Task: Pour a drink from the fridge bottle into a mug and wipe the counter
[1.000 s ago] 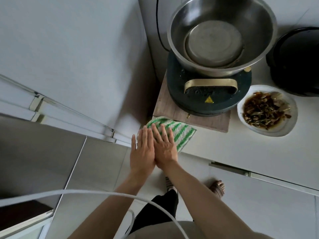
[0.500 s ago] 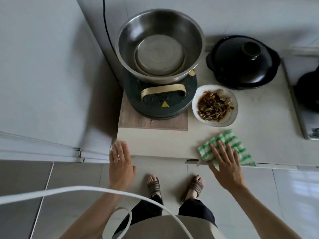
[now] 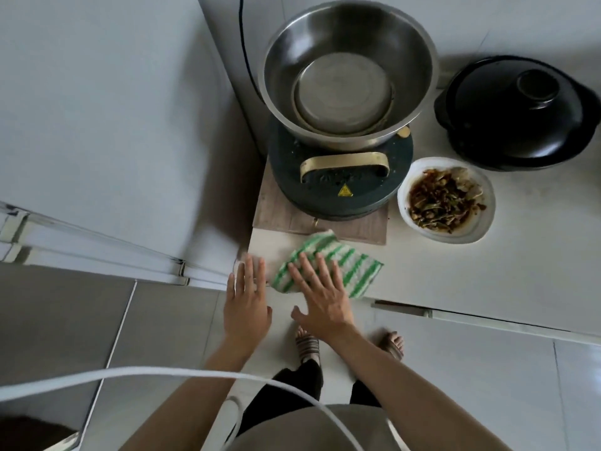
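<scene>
Fingers point(image 3: 312, 271) of my right hand point(image 3: 320, 301) lie flat and spread on the striped cloth point(image 3: 338, 265), pressing, not gripping; left hand point(image 3: 247, 304) rests open at the near-left counter point(image 3: 455, 271) edge. Wiping step; next, I'd sweep right, clear of the food dish point(image 3: 447, 203).

Bare counter point(image 3: 455, 275) right of cloth point(image 3: 335, 265); board point(image 3: 279, 216) blocks behind.

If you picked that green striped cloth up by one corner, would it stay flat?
Probably not. The cloth already lies rumpled and folded under the right hand, so it would likely droop. It looks thin, so probably light. Pushed flat on the smooth counter, it should slide easily.
</scene>
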`<act>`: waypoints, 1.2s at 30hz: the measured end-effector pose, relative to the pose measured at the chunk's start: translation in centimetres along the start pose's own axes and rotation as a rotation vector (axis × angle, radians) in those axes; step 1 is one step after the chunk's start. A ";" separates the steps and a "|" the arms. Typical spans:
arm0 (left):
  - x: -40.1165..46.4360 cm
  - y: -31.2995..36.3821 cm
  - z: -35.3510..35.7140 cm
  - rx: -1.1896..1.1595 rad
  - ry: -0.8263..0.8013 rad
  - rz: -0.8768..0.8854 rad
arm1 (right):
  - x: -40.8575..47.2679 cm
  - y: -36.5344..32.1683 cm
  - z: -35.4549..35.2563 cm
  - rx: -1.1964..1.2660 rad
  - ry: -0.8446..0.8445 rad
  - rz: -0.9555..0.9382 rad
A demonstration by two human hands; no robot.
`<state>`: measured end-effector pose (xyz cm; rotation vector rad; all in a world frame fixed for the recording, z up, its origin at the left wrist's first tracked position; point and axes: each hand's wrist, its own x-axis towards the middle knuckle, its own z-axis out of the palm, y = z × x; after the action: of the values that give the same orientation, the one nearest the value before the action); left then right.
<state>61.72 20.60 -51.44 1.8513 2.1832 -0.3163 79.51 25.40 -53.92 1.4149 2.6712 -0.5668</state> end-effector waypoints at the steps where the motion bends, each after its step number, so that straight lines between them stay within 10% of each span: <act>1: 0.0 -0.1 0.2 -0.001 -0.011 -0.023 | 1.7 -2.1 0.4 -0.020 -0.031 -0.036; 8: -0.3 -1.0 0.5 0.005 -0.001 -0.051 | 1.9 -0.2 -0.3 -0.069 -0.051 -0.104; 19: -0.5 0.0 0.2 -0.009 -0.029 -0.051 | -14.8 23.0 -4.6 -0.031 0.000 0.470; 31: -0.2 3.1 -3.9 0.137 -0.152 -0.225 | -13.9 23.4 -10.6 0.061 -0.249 0.428; 36: 0.0 8.3 -10.1 0.276 -0.038 -0.068 | -14.8 22.3 -26.3 0.467 0.156 0.383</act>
<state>69.33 25.33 -41.87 1.8889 2.2751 -0.6924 109.05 34.37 -32.57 2.1013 2.3603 -1.1237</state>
